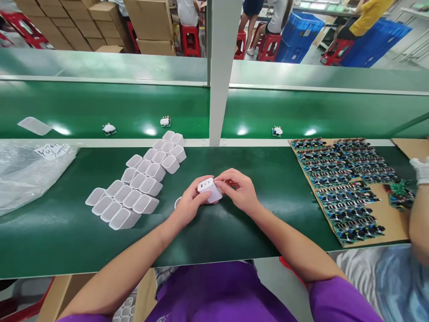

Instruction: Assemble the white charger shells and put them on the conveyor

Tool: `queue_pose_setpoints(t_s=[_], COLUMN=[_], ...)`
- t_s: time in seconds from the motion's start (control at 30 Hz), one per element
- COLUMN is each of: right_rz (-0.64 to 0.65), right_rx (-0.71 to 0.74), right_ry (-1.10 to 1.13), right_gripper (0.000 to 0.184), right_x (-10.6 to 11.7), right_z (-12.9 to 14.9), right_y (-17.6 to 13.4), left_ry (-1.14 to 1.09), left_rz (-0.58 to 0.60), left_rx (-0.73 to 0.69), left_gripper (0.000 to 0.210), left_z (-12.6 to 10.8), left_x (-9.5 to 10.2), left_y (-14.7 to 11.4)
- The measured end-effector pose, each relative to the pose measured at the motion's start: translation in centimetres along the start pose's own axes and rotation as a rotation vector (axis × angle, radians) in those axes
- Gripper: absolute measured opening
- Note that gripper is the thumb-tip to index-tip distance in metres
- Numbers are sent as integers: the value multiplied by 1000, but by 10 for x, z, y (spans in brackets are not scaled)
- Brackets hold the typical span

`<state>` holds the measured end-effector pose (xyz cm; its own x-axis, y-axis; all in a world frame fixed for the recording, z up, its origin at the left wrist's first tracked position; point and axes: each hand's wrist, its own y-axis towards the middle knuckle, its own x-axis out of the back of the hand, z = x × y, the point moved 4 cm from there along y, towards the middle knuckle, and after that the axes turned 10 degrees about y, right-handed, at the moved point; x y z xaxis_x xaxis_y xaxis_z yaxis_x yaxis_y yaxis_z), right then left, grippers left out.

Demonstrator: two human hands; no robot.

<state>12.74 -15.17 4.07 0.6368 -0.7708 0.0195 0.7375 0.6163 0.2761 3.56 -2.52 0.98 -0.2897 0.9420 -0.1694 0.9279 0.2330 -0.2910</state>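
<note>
Both hands, left hand (188,203) and right hand (239,190), grip a white charger casing (209,190) at centre on the green worktop (268,214); empty shells (134,188) lie at nine o'clock, circuit boards (345,183) at three.

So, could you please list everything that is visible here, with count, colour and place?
white plastic charger housing: one, white, held between both hands
empty white plastic shells: many, white, rows on the green bench, left of the hands
assembled units: three, white, on the far green conveyor belt
circuit boards: many, dark, on brown cardboard sheet, right
clear plastic bag: one, far left
co-worker's gloved hand: one, right edge
left hand: holding housing
right hand: holding housing
</note>
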Motion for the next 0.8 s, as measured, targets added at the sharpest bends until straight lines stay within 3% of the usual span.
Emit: queue_pose_setpoints(t_s=[0.23, 0.8], right_rz=[10, -57], right_rx=[142, 376], right_ry=[-123, -326], right_gripper=[13, 12], right_x=[-1, -3], right_z=[11, 23], right_y=[-1, -6], left_ry=[15, 132], left_rz=[-25, 17], left_rx=[-13, -82], left_gripper=[42, 52], left_z=[-4, -7], left_x=[-2, -3], left_y=[0, -1])
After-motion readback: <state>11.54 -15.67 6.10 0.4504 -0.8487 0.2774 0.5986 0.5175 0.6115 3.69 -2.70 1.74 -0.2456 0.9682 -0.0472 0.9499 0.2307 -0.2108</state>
